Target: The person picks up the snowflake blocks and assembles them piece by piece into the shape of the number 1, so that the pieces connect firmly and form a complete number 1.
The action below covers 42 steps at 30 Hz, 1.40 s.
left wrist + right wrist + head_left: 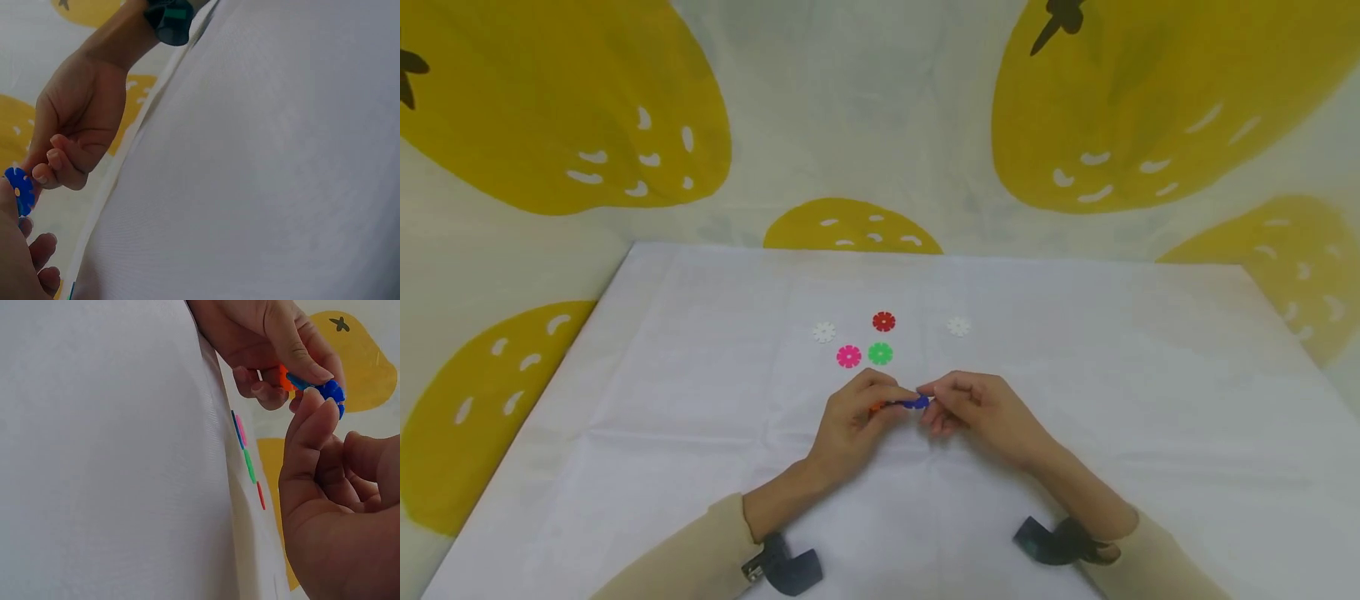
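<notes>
Over the middle of the table, my left hand (852, 418) pinches a small chain of notched plastic discs between thumb and fingers. An orange disc (285, 378) lies within its grip, with a teal disc (299, 381) beside it and a blue disc (917, 402) at the end toward the right hand. Thumb and index finger of my right hand (992, 414) pinch at the blue disc's free edge; its other fingers curl loosely below. A pale sliver shows at that edge, and the fingertips hide what it is. In the left wrist view the blue disc (25, 195) faces the camera.
Beyond the hands, a pink disc (848, 357), a green disc (881, 353), a red disc (883, 322), a white disc (823, 332) and another white disc (958, 326) lie flat on the white-covered table (700, 350). A patterned cloth (865, 125) hangs behind.
</notes>
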Each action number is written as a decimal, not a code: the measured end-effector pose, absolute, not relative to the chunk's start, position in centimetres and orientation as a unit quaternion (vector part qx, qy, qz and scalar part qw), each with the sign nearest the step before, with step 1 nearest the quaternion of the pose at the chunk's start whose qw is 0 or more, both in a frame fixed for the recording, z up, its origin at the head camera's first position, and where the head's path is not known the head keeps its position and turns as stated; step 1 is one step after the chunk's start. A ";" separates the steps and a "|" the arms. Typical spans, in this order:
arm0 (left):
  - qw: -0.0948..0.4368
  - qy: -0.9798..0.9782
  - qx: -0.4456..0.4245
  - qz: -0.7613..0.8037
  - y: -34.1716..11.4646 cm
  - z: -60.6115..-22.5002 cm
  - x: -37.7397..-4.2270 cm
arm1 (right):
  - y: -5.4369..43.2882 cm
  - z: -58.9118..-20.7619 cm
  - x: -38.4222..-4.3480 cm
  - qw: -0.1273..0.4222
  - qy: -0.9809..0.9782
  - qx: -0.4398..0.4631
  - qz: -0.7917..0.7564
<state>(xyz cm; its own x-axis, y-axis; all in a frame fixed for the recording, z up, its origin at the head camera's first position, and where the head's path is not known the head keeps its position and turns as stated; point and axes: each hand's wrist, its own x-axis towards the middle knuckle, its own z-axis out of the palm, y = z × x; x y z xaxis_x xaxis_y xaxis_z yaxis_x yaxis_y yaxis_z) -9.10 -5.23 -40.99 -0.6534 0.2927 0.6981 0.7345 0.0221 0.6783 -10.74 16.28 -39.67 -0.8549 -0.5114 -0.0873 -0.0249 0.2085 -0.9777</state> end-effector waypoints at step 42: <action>0.149 -0.647 -0.308 -0.682 -5.5 -40.4 -8.7 | 18.5 -41.8 -18.7 -0.014 0.904 -0.036 -0.427</action>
<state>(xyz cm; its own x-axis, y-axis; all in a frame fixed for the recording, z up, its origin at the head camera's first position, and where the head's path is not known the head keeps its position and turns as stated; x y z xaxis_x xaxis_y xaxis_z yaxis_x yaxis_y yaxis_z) -8.68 -5.49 -40.38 -0.7657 0.1952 0.6128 0.6017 -0.1191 0.7898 -18.70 18.54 -41.82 -0.9970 -0.0529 0.0567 -0.0774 0.6332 -0.7701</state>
